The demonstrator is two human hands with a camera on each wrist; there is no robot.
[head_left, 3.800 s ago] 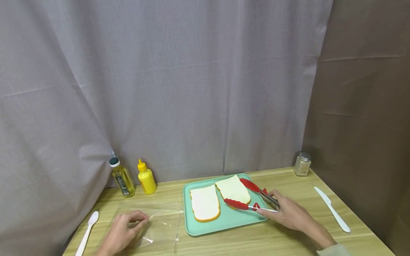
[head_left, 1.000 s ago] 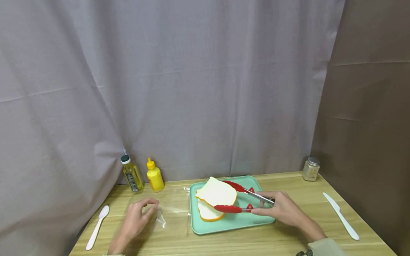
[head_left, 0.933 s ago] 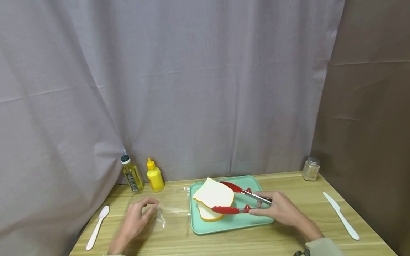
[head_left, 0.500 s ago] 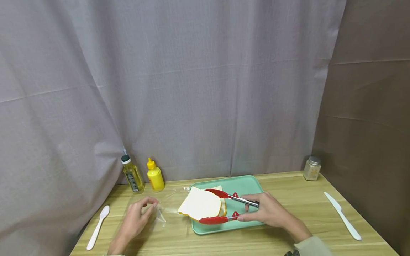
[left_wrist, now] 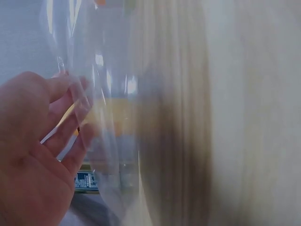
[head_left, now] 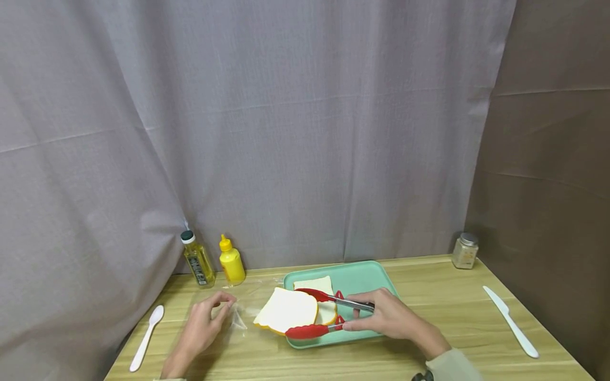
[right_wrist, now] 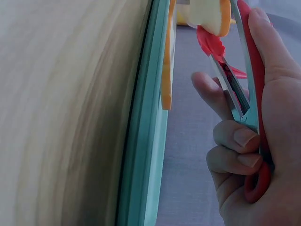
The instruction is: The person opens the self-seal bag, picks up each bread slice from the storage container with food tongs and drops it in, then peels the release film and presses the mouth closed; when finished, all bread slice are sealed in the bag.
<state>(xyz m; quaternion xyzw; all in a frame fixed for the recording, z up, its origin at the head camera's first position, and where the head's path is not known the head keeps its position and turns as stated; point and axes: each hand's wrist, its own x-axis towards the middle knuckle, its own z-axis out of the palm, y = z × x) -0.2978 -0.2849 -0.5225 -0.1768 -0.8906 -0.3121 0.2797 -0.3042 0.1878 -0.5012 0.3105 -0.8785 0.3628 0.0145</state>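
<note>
Since a second ago, your gripped bread slice (head_left: 286, 309) has shifted left, so it now overhangs the left edge of the green tray (head_left: 362, 275), leaving the second slice (head_left: 326, 313) more exposed there. From the head view, your right hand (head_left: 386, 316) holds the red-tipped tongs (head_left: 310, 332), while your left hand (head_left: 202, 323) pinches the clear plastic (head_left: 240, 317) nearby. You seem to be midway through carrying the slice toward that plastic. On the left wrist view, your thumb and fingertips hold up a fold of it; you can't tell how wide any opening is. By the right wrist view, your fingers wrap the tongs' handle, the slice raised between the tips. Next calls for a steady squeeze, probably with the plastic lifted.
</note>
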